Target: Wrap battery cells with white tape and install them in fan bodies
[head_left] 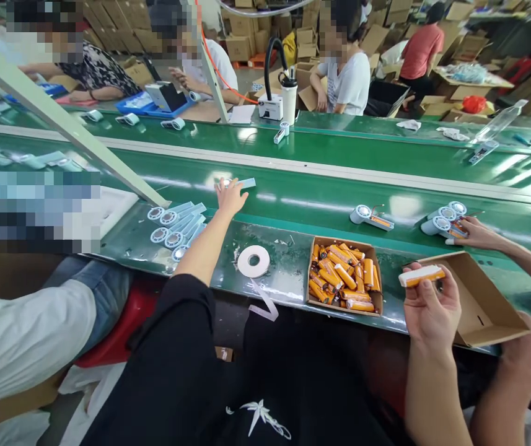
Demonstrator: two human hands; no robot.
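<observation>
On the green conveyor, my left hand point(232, 197) reaches over a light blue device with a handle point(248, 183). Its fingers are spread and touch or hover just above the device's round end, with the thumb held apart. My right hand point(432, 310) is closed around an orange battery point(422, 276) that has a white strip along its top. Left of that hand, a cardboard box point(310, 300) holds many orange batteries point(339, 272). A roll of white tape point(253, 261) lies between my arms, its loose end hanging over the edge. Several light blue devices with round heads point(175, 238) are grouped beside my left forearm.
At right, a co-worker's hand point(476, 234) touches light blue devices point(446, 217); another hand point(530, 350) is by a tilted cardboard tray point(488, 300). A device with exposed wires point(371, 217) lies on the belt. A slanted metal post point(70, 124) stands at left. People sit opposite.
</observation>
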